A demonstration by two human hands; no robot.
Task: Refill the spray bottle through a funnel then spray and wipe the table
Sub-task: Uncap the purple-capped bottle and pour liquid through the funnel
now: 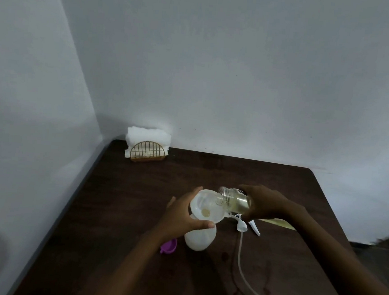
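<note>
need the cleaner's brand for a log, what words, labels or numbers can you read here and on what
Nothing is legible.
Clear tilted bottle of yellowish liquid in the right hand: dark label patch with pale marks, too blurred to read.
White plastic funnel in the left hand, white spray bottle, purple cap, gold wire napkin holder: no print visible.

The table (139,189) is dark wood grain, matt, with glossy wet patches toward 5 o'clock. The funnel (204,202) and spray bottle (199,239) are frosted white plastic. The refill bottle (233,198) is clear, glossy plastic. The sprayer (244,224) is smooth white plastic with a translucent tube (241,262). The cap (169,246) is purple plastic. At 11 o'clock are white paper napkins (148,134) in a gold wire-metal holder (147,152).
</note>
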